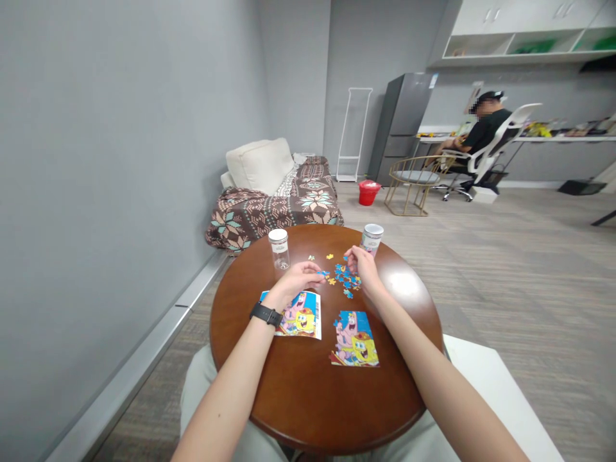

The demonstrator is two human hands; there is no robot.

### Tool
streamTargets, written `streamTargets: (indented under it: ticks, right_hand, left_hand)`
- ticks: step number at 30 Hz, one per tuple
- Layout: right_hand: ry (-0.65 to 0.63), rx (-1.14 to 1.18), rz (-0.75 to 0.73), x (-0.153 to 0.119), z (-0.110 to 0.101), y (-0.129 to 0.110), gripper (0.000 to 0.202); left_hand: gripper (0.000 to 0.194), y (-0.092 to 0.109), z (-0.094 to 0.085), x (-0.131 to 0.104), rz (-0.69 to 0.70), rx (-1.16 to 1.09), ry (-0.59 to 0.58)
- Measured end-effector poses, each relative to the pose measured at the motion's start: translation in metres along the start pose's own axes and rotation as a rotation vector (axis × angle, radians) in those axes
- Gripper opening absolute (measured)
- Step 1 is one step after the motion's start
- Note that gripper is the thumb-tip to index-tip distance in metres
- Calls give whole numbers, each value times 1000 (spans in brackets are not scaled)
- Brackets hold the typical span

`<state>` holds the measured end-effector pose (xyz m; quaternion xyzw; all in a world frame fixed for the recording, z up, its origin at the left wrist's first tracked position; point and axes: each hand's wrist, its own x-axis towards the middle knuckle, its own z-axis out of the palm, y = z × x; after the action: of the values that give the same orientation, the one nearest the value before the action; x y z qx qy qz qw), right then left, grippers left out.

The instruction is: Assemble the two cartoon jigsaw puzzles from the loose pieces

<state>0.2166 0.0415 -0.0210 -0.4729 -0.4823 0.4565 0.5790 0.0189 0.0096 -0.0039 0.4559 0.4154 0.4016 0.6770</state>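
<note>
Above a round wooden table [293,401], the left hand [304,276] pinches a blue piece [323,274] between thumb and fingertips. The right hand [364,266] bends over the edge of the loose pieces [345,277], fingers drawn close together; from where I stand, I cannot tell whether they hold anything. The partly joined puzzle [356,343] lies nearer the person, right of the printed sheet [305,321], which the left wrist partly covers. Advisable technique: grip lightly by the edges, compare colours with the sheet, and keep sleeveless forearms clear of the joined section.

Sheet [305,321] left of puzzle [357,340], both on table [308,401]
</note>
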Motion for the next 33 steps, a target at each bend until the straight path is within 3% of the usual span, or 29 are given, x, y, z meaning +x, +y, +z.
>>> streamTargets:
  ticks: [6, 11, 33]
  right_hand:
    - [-7, -433, -260, -3, -11, -2, 39]
    - [-29, -571, -253, -8, -11, -4, 41]
    - [-86, -726, -228, -9, -8, -6, 37]
  left_hand:
    - [24, -2, 1, 0, 1, 2, -6]
    - [23, -1, 2, -1, -40, -23, 21]
    - [23, -2, 0, 1, -12, 47, 20]
